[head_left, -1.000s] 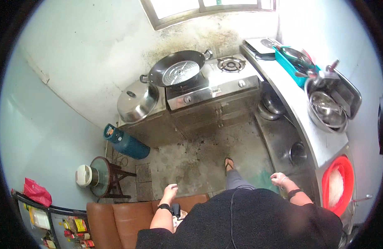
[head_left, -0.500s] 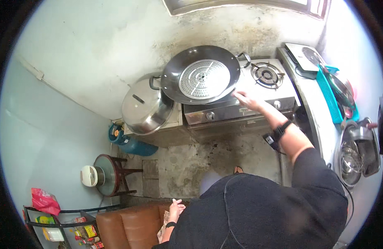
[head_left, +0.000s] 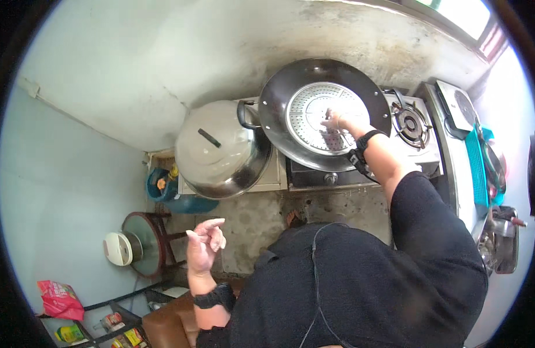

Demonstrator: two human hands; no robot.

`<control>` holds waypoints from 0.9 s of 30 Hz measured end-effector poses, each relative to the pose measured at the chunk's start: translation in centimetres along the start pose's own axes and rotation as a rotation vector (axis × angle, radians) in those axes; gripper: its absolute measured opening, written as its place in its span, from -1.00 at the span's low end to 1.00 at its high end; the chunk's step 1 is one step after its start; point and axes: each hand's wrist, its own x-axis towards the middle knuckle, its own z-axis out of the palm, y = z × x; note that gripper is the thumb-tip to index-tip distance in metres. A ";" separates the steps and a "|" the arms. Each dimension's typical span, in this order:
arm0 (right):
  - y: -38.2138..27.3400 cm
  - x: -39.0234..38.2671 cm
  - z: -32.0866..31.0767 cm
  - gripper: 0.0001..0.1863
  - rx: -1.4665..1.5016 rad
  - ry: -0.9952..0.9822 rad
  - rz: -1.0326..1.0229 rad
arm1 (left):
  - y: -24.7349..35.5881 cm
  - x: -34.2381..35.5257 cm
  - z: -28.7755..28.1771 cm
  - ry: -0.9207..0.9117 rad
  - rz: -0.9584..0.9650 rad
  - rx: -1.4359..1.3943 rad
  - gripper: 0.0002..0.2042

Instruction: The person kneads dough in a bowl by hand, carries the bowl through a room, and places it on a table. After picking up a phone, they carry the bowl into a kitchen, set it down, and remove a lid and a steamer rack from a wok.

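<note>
A large black wok [head_left: 273, 124] sits on the gas stove, and a round perforated metal steamer rack [head_left: 305, 122] lies inside it. My right hand [head_left: 340, 120] reaches into the wok from the near right. Its fingers bend down and close together at the middle of the rack, where the fingertips are partly hidden. My left hand [head_left: 205, 243] is raised over the floor in front of my body, palm up. Its fingers are loosely bent and apart, holding nothing. Left of the wok rests a big domed steel lid [head_left: 221, 156] with a dark handle.
A bare burner [head_left: 411, 124] is right of the wok. Along the right counter stand an electric hotplate [head_left: 458, 107], a turquoise basket [head_left: 478, 168] and metal pans [head_left: 505, 249]. At left are a blue gas cylinder [head_left: 189, 205], a round stool with a white appliance [head_left: 118, 248], and a shelf.
My right hand has moved from the wok's near right edge in over the rack. My left hand has risen forward from beside the brown seat. The whole view has shifted.
</note>
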 end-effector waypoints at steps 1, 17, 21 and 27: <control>0.1 0.9 -0.2 -0.46 0.012 -0.100 0.069 | 1.7 1.0 -0.1 -0.088 0.025 0.036 -0.18; -0.2 0.5 -3.8 -0.37 0.244 -0.060 -0.065 | 16.3 6.5 8.5 -1.371 0.692 0.053 -0.58; 1.4 -0.5 -9.7 -0.43 0.675 0.034 0.137 | 16.4 7.1 9.0 -1.411 0.674 0.036 -0.80; 6.1 -8.0 -13.1 -0.85 1.619 0.218 -0.097 | 16.9 8.7 13.8 -1.506 0.649 -0.089 -0.86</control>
